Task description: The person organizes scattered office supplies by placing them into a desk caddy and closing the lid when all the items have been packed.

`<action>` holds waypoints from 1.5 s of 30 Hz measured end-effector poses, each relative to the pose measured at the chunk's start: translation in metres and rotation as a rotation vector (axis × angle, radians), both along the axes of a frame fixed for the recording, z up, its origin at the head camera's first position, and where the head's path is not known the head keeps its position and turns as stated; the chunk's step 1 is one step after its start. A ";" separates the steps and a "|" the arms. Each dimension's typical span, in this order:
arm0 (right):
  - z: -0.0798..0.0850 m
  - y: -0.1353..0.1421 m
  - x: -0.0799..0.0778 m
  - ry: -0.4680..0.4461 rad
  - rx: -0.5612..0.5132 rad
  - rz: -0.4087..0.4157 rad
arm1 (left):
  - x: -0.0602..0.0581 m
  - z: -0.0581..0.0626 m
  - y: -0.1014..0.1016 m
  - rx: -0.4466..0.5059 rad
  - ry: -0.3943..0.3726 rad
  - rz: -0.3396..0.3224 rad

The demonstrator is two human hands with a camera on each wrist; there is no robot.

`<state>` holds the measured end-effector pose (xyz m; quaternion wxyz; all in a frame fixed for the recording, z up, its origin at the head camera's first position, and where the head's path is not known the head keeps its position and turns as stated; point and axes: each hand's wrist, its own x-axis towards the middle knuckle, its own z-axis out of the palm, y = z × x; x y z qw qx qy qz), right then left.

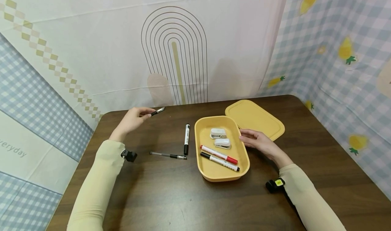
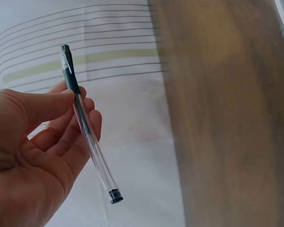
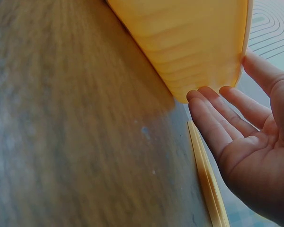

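Between thumb and fingers, my left hand [image 1: 132,119] pinches a clear-barrelled gel pen [image 2: 87,125] with a black cap, held up over the table's far left. My right hand [image 1: 261,143] touches the right side wall of a yellow bin [image 1: 200,136]; in the right wrist view its fingers [image 3: 210,113] are nearly straight, with the tips at the wall. Inside the bin lie two small white staplers [image 1: 218,133], a red marker [image 1: 218,154] and a black-capped marker [image 1: 220,161]. Left of it, a black-and-white marker [image 1: 187,139] and a second gel pen [image 1: 168,155] rest on the table.
A flat yellow lid [image 1: 258,119] lies behind and to the right of the bin, close to its rim. The brown wooden table [image 1: 159,197] ends at the back against a printed cloth [image 1: 116,54]. Checked cloth [image 1: 342,98] hangs along the right side.
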<state>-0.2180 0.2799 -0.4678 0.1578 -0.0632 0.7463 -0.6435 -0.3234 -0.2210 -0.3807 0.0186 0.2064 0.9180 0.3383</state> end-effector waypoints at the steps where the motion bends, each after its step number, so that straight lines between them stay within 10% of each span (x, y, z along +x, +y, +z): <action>1: 0.000 0.000 0.000 0.001 0.000 0.000 | -0.001 0.003 -0.001 0.009 0.002 0.006; 16: 0.001 0.002 0.000 0.003 0.002 -0.002 | -0.004 0.016 0.000 0.042 0.027 0.026; 45: -0.002 0.001 -0.002 0.005 -0.027 0.002 | -0.018 0.038 0.109 -0.016 0.122 -0.231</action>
